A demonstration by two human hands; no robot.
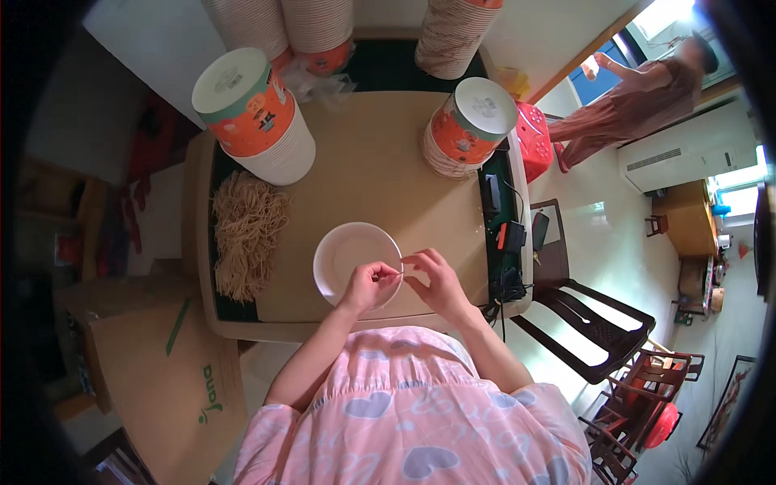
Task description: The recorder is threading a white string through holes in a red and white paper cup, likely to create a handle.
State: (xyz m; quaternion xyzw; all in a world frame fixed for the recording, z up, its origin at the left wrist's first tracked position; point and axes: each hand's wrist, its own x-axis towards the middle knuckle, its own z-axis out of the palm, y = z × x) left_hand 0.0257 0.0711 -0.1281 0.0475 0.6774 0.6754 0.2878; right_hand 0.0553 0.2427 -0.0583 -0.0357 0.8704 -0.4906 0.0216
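Observation:
A white round bowl (339, 250) rests near the table's front edge, its inside facing up. Over its right part, my left hand (372, 284) has thumb and fingers pinched together on something thin, too small to name. My right hand (437, 283) is at the bowl's right rim, index finger and thumb apart and pointing toward the left fingertips. To the left lies a loose bundle of beige strings (246, 234). Behind it stands a tall stack of paper bowls (275, 133) with an orange and green outer band. A similar, shorter stack (467, 133) is at the back right.
More bowl stacks (457, 36) and a clear plastic bag (315, 85) sit at the back. Power strips and cables (508, 242) line the table's right edge. A cardboard box (174, 380) is at left, a dark chair (594, 323) at right. Another person (630, 105) stands farther off.

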